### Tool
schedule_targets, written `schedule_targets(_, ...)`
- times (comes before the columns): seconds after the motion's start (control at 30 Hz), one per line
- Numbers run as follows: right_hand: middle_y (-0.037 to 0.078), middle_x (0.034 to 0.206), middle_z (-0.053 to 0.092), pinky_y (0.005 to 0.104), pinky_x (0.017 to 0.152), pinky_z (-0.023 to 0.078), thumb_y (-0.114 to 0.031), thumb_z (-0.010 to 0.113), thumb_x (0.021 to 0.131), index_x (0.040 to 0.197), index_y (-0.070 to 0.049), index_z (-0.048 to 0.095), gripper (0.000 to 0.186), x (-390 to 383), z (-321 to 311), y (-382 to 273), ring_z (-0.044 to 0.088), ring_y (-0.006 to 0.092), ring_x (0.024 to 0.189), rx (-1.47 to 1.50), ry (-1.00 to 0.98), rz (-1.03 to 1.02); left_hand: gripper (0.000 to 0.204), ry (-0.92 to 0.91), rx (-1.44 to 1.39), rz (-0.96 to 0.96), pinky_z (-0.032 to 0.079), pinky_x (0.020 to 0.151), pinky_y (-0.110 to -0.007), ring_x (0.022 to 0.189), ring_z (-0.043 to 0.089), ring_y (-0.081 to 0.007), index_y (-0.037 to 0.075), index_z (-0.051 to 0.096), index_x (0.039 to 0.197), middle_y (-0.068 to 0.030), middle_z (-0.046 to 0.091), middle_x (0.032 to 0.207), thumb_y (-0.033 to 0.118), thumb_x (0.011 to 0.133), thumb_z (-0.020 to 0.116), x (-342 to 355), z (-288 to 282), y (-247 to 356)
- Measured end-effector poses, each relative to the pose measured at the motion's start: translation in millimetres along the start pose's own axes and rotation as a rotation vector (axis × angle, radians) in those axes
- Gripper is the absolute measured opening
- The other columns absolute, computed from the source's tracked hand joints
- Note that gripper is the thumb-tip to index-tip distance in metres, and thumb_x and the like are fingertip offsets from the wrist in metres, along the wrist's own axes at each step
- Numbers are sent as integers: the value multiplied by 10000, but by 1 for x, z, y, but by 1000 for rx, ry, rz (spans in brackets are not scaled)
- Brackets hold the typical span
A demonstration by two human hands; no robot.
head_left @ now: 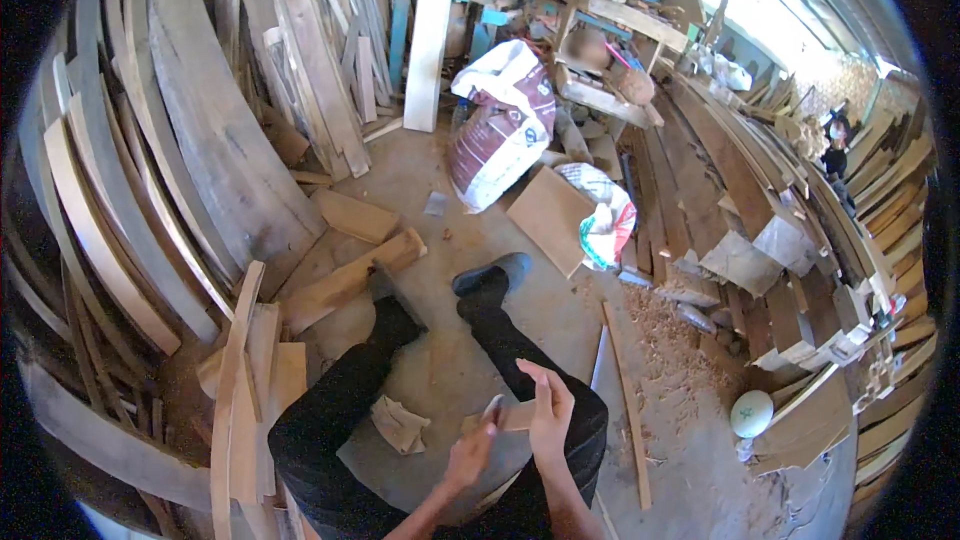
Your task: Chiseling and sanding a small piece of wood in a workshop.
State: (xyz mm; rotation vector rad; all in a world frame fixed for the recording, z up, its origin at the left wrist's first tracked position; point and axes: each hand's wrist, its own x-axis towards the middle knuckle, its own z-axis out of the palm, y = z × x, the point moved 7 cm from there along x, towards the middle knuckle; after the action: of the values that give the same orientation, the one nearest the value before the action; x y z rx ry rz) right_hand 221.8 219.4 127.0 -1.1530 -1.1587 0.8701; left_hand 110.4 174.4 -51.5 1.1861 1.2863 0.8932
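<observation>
Just above my lap, a small flat light-brown piece of wood (517, 417) lies between my two hands. My right hand (550, 414) is closed on its right end, with the fingers pointing up and away. My left hand (468, 455) is closed at the left end of the piece. A small greyish thing (496, 403) shows at the top of the left hand's fingers; its kind is too small to make out. On the floor between my black-trousered legs lies a crumpled tan sheet (400, 426).
Long boards (215, 110) lean along the left. A wooden block (355, 280) lies by my left foot. Ahead are a white-and-brown sack (505, 130) and a brown flat panel (552, 215). Stacked planks (740, 190), a long wooden strip (627, 405) and wood shavings (670, 390) lie right.
</observation>
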Motion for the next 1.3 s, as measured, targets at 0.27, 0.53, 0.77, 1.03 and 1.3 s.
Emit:
schedule_targets(0.27,130,1069,664,279,934,423,-172,395,1011,1058,83,621,344,-7,-9,-2,605,165,1012,-11,6,38,468,-22,-18,326,356,1037,-393,1220,509,-319,66,526,1304,-189,565,1262,377,958,478,-26,7,75)
schedule_targets(0.53,137,1077,660,299,951,431,-168,405,1006,1063,81,622,334,-22,-19,-1,610,187,1020,-110,11,-61,463,188,271,-52,478,709,-470,827,638,-388,43,609,1155,-228,653,909,409,991,379,-4,11,-46)
schedule_targets(0.77,132,1059,664,332,941,441,-156,433,993,1091,37,612,281,-11,-2,8,615,211,999,-11,-120,-77,325,461,-54,4,459,692,-376,728,607,-290,-60,593,945,-210,613,795,234,972,456,9,-18,-67)
schedule_targets(1.03,189,1053,648,373,964,444,-177,418,998,1177,26,550,301,-6,10,14,624,239,1000,24,-194,-26,420,266,-70,-415,464,735,-424,811,643,-287,-32,638,892,-201,644,814,364,886,498,4,-25,-199)
schedule_targets(1.3,107,894,656,296,769,497,-218,443,988,1132,-6,583,292,8,-20,26,624,161,824,-47,-162,60,479,737,585,-339,490,790,-491,927,626,-392,26,567,1119,-206,600,1054,363,795,674,-11,-85,-138)
